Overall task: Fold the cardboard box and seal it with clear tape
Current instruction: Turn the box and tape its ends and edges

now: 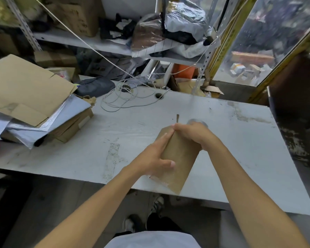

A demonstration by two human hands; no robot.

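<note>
Cardboard box (179,158) lies near the front edge of the table (240,122), its near corner jutting a little past that edge toward the person. Its long axis runs from that near corner away and slightly leftward to the far end, where both hands meet.

The left hand (154,156) lies along the box's left side, fingers (164,138) stretched straight along the upper face toward the far end, thumb pressed flat on the face nearer the person. It is pressing rather than clasping. The right hand (193,135) is curled over the far right part of the box, knuckles up; its fingertips come down right where the left fingertips end. It looks to be pinching or pulling something at that far edge, but what lies under the curled fingers is hidden.

Just beyond the right hand, a pale, blurred round shape shows on the table, most likely the clear tape roll (197,122), though it is too smeared to be sure. A glossy patch at the box's near left corner suggests tape (159,179) is already laid there.

So the far end is what matters: the seam sits at the fingertips of both hands, and the roll lies on the right hand's side, nearer to it than to the left. I would expect the left to hold the box down while the right works the far edge.
</note>
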